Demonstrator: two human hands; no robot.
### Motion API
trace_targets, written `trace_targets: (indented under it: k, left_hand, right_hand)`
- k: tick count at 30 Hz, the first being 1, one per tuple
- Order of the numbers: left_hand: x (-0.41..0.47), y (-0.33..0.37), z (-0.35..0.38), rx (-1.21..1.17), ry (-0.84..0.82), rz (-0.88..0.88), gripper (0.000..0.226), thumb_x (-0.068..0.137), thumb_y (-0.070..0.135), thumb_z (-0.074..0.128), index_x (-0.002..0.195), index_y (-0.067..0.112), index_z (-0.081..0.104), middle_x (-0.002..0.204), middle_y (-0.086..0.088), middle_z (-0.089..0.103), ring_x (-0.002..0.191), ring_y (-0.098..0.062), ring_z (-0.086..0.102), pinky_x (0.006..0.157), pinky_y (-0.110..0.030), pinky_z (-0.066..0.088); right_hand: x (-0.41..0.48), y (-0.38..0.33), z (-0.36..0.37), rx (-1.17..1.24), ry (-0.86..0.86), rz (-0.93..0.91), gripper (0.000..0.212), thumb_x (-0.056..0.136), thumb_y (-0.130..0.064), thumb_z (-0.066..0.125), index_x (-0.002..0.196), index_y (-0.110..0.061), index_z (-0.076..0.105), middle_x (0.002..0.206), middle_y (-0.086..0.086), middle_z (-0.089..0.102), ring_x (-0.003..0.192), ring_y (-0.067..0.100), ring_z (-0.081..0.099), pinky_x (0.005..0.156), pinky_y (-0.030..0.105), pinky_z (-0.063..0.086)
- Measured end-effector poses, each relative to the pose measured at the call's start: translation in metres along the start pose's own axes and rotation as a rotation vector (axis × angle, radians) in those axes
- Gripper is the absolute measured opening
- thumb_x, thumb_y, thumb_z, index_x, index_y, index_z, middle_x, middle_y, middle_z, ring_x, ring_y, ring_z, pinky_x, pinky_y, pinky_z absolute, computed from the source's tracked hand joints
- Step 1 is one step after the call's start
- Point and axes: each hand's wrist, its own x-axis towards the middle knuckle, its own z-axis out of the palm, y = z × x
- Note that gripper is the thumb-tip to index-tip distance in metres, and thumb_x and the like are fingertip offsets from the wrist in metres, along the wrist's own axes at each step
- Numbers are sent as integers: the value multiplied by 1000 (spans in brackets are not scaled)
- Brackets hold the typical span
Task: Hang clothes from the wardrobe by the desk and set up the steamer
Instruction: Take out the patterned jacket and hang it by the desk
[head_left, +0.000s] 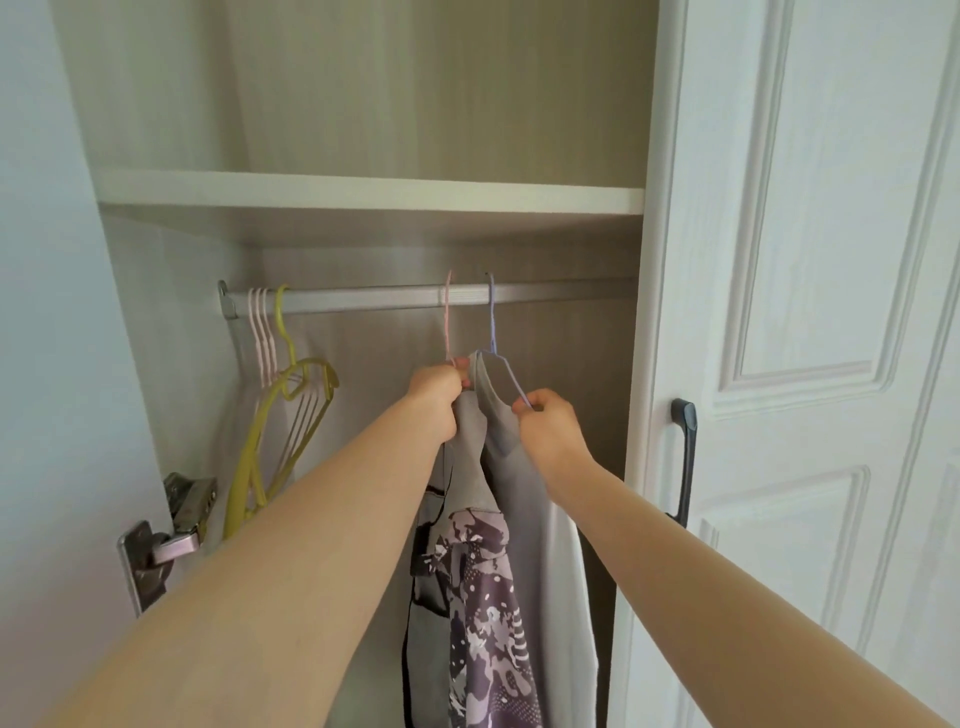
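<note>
Wardrobe rail (363, 300) under shelf (363, 195). Rail's left end: bunch of pale pink hangers (262, 332) plus yellow hanger (283, 384), touching. Right of middle: single pink hanger (448, 317) and purple hanger (492, 322) hooked near each other, grey garments (511, 467) hanging below them.

Left hand (435, 391) and right hand (545, 415) grip 2 hangers (491, 332).

A: Wardrobe (363, 104) stood open. Pale wood-grain interior, one white shelf (363, 193) across it, metal rail (363, 300) just under that.
B: Door?
A: White panelled door (810, 208) on the right, with a dark handle (684, 462) near its edge. Steel hinge (192, 501) low on the left.
B: Light?
A: Soft and even. Far left was a plain pale surface (41, 260); wall or door, couldn't tell.
</note>
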Motion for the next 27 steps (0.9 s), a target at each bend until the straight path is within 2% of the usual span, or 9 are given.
trace_targets:
  k: [4, 8, 12, 14, 18, 20, 27]
  left_hand:
    - [-11, 18, 1, -63, -41, 47, 13, 95, 9, 52, 94, 15, 64, 71, -3, 52, 63, -15, 47, 59, -24, 43]
    - [-23, 22, -3, -69, -63, 56, 19, 95, 7, 51, 99, 15, 68, 70, -2, 52, 64, -14, 48, 62, -24, 43]
    - [-37, 7, -14, -61, -69, 62, 32, 94, 2, 48, 118, 13, 65, 71, -2, 54, 64, -11, 49, 67, -22, 45]
    - [-46, -1, -20, -77, -59, 53, 29, 93, 3, 50, 115, 13, 67, 71, -1, 54, 63, -10, 48, 67, -22, 45]
    - [-71, -10, -33, -66, -5, 13, 5, 88, 14, 66, 88, 14, 71, 74, 1, 58, 65, -13, 49, 74, -30, 47]
    - [-84, -14, -41, -72, -3, 2, 4, 87, 14, 68, 88, 12, 71, 76, 0, 59, 66, -14, 50, 76, -31, 48]
    - [-148, -30, -62, -153, 6, -78, 7, 86, 12, 69, 80, 8, 67, 66, -1, 56, 56, -13, 46, 61, -25, 45]
  right_hand:
    - [0, -20, -6, 18, 23, -46, 19, 96, -10, 39, 101, -9, 57, 75, 2, 49, 61, 14, 42, 51, 24, 33]
    - [-12, -28, -8, 44, 43, -72, 19, 97, -11, 38, 102, -7, 57, 74, 1, 48, 60, 13, 42, 50, 24, 32]
    - [-35, -21, -10, 5, 45, -76, 18, 98, -15, 40, 101, -10, 57, 74, 0, 51, 61, 13, 43, 52, 26, 33]
    - [-48, -18, -12, -4, 46, -67, 18, 98, -17, 40, 101, -11, 57, 78, 1, 53, 62, 13, 44, 53, 27, 33]
    - [-74, -13, -19, -31, 39, -37, 18, 98, -18, 40, 101, -11, 56, 83, 2, 54, 65, 14, 45, 54, 26, 36]
    - [-89, -9, -23, -42, 43, -23, 18, 98, -18, 40, 102, -12, 56, 87, 3, 55, 67, 14, 46, 54, 26, 37]
    - [-149, -6, -35, -64, 64, 32, 18, 97, -18, 40, 99, -11, 57, 83, 3, 52, 66, 15, 45, 54, 27, 37]
